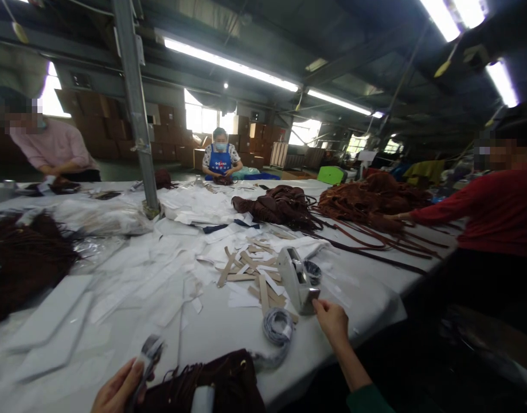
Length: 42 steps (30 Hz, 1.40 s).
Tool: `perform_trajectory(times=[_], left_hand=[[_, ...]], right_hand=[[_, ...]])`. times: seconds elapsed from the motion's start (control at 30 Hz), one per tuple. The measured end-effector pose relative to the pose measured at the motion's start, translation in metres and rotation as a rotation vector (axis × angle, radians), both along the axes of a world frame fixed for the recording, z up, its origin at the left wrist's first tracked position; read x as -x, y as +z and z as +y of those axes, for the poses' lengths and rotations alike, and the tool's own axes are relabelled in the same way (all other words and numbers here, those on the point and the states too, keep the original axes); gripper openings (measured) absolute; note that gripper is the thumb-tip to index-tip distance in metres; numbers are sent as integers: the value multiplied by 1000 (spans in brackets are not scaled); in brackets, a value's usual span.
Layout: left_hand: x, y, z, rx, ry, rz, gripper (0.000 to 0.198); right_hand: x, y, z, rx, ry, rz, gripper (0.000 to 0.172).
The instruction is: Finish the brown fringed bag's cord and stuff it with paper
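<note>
My right hand [331, 321] reaches to the front end of a white tape dispenser [295, 279] on the white table [229, 324], fingers curled and pinched at its cutter end. My left hand [117, 390] at the bottom edge is closed on a small shiny silvery piece [148, 351], which I cannot name. A dark brown fringed bag [211, 384] lies just in front of me between my hands. A roll of grey patterned tape [279, 330] lies next to the dispenser.
Cardboard strips [250, 269] and white paper pieces litter the table's middle. Brown bags [280, 207] and straps [366, 206] pile at the right, where a person in red [499, 212] reaches in. A steel post [136, 109] stands on the table. Two more people work at the far side.
</note>
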<state>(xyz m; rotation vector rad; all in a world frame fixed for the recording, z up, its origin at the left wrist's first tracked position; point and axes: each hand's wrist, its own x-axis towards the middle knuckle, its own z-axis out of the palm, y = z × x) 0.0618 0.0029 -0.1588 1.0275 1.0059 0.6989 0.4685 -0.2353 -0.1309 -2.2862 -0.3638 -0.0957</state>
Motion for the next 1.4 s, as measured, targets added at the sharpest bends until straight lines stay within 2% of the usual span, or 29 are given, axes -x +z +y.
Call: perform_trajectory(times=[0.07, 0.17, 0.23, 0.3, 0.33, 0.43, 0.5, 0.57, 0.63, 0.7, 0.87, 1.07, 1.17, 1.27, 1.4], left_hand=[[0, 1, -1, -17, -2, -53, 53], [-3, 7, 1, -37, -65, -78, 51], [-7, 11, 4, -109, -36, -99, 49], [-11, 14, 6, -126, -20, -94, 47], [-12, 15, 6, -127, -21, -85, 47], [-16, 19, 1, -137, -28, -62, 46], [-17, 20, -3, -160, -28, -55, 44], [-17, 21, -5, -204, -35, -48, 43], [-17, 20, -6, -262, -38, -44, 42], [-18, 19, -6, -308, -31, -42, 41], [-20, 15, -8, -364, -43, -10, 36], [-18, 18, -12, -462, -88, 81, 35], [-17, 20, -11, -453, -77, 72, 36], [-19, 22, -11, -383, -70, 33, 38], [-21, 23, -10, -333, -92, -10, 40]], right_hand=[[5, -5, -4, 57, -1, 25, 31], [14, -14, -2, 106, 16, 76, 40], [31, -18, 11, 40, 73, 147, 47], [65, -16, 32, -70, 240, 234, 49], [89, -11, 45, -129, 368, 267, 46], [168, 13, 87, -153, 797, 309, 36], [213, 30, 113, -169, 1002, 313, 30], [244, 41, 132, -209, 1139, 316, 28], [261, 44, 145, -231, 1206, 308, 28], [268, 40, 153, -219, 1196, 288, 28], [270, 23, 161, -133, 1060, 203, 30], [278, 24, 162, -69, 970, 99, 31], [277, 27, 161, -137, 1003, 138, 31], [271, 27, 159, -269, 1108, 163, 27], [262, 18, 160, -329, 1183, 47, 24]])
